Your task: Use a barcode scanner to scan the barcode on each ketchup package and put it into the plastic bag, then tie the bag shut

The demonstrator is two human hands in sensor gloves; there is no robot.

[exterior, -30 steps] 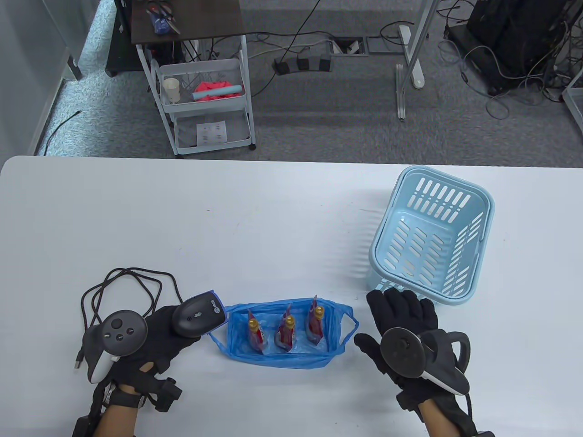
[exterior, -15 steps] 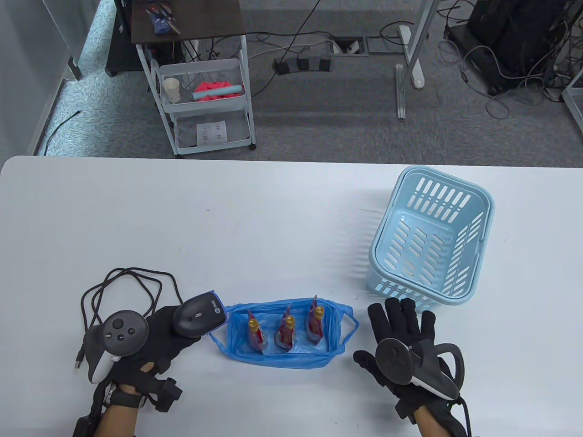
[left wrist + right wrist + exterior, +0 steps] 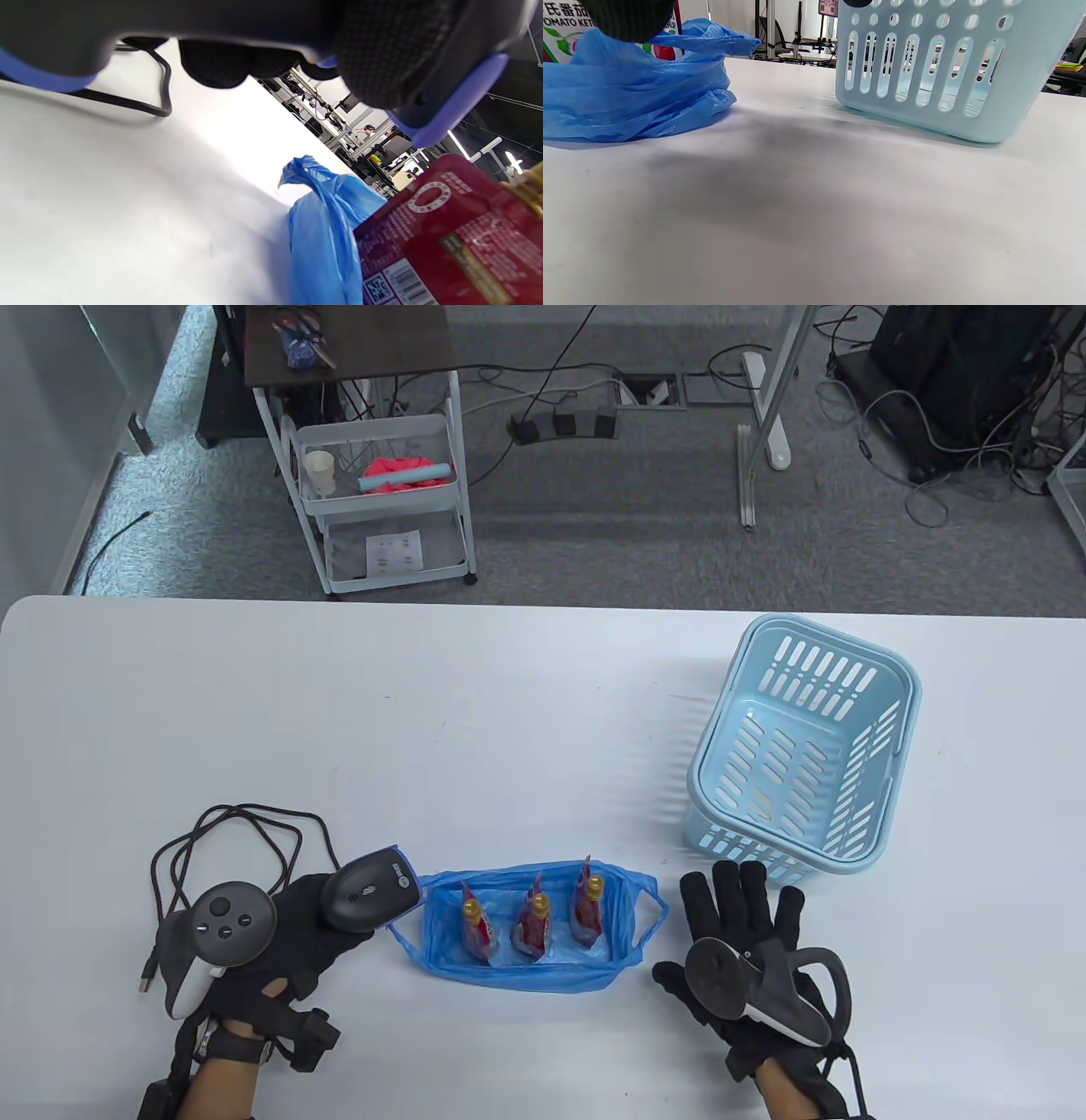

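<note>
The right hand point(image 3: 747, 950) has drawn back from the basket point(image 3: 806, 746), fingers spread, empty; the left hand point(image 3: 280, 933) grips the barcode scanner point(image 3: 371, 892) beside the plastic bag point(image 3: 526, 929).

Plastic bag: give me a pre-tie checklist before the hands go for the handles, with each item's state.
1. All packages bagged: ok. Three ketchup packages stand inside the plastic bag; the basket shows nothing inside.
2. Bag untied: ok. Its mouth is open, and the right handle loop lies free on the table.
3. Left handle loop reachable: cannot tell. The barcode scanner covers that corner.
4. Left hand free for tying: not ok. It grips the barcode scanner.
5. Right hand free: ok. Fingers straight, holding nothing, beside the bag.
6. Scanner cable apart from the bag: ok. It is coiled left of the scanner.
</note>
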